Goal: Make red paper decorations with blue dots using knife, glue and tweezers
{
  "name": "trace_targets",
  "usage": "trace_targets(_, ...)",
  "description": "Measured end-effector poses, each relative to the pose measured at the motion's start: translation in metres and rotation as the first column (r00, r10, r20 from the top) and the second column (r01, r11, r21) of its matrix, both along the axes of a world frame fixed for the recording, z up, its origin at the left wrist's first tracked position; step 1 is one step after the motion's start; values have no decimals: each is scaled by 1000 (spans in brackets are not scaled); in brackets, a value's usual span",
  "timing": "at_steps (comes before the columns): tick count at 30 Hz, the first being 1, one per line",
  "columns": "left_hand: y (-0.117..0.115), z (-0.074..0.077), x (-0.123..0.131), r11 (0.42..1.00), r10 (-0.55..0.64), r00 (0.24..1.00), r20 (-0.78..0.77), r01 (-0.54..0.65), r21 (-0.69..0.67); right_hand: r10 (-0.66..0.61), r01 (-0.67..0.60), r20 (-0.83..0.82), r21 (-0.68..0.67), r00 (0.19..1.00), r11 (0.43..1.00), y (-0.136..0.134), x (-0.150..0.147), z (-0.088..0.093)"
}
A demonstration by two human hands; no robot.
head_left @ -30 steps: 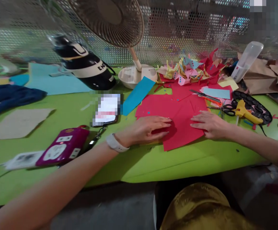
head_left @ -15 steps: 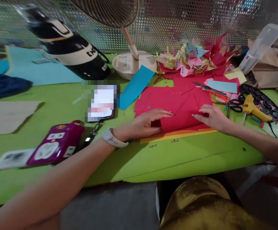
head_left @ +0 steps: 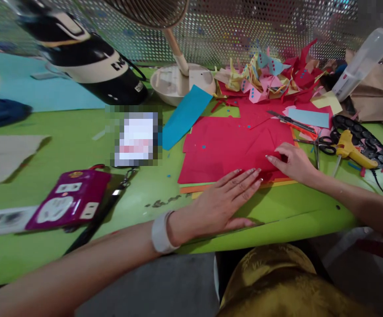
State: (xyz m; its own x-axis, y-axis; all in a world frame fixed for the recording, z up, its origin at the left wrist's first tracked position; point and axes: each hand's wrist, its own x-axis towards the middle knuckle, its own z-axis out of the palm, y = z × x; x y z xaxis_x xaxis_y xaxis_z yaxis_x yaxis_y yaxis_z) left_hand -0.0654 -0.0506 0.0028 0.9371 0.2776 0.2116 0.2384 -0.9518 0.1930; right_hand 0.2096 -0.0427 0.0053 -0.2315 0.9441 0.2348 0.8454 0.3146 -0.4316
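A stack of red paper sheets (head_left: 221, 149) lies on the green table, with orange and yellow sheets (head_left: 188, 189) showing under its near edge. My left hand (head_left: 221, 200) is open and flat, fingers stretched across the near edge of the red paper, thumb on the table. On the stack's right part rests my right hand (head_left: 292, 165), its fingers bent and its thumb stretched apart from them, touching the red paper. Faint fold lines run over the sheet near this hand. Just beyond it lie a utility knife (head_left: 292, 121), scissors (head_left: 326, 145) and a yellow glue gun (head_left: 353, 149).
Folded paper shapes (head_left: 267, 77) pile up behind the stack. A blue strip (head_left: 186, 116), phone (head_left: 137, 138), purple pouch (head_left: 71, 198) and large bottle (head_left: 92, 66) are left. At the back stands a fan (head_left: 178, 83). A black tray (head_left: 363, 136) lies at right.
My left hand has let go of the raised near edge of the red paper and moved nearer and right, now flat. The red sheet lies flatter. My right hand has hardly moved.
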Motion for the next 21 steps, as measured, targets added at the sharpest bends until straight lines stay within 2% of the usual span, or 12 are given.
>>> trace_targets(4, -5, -6, 5, 998, 18, 997, -77, -22, -55, -38, 38, 9, -20, 999, 999, 1, -1, 0)
trace_targets(12, 3, -4, 2, 997, 34, 995, -97, -41, -64, -40, 40, 4, -4, 999, 999, 4, 0, -3)
trace_targets(18, 9, -10, 3, 996, 68, 995, -68, -73, -59, -40, 40, -74, -2, 996, 999, 6, 3, -7)
trace_targets(21, 12, -14, 4, 995, 87, 994, -59, -90, -48, -41, 38, -68, -35, 997, 999, 6, 5, -1)
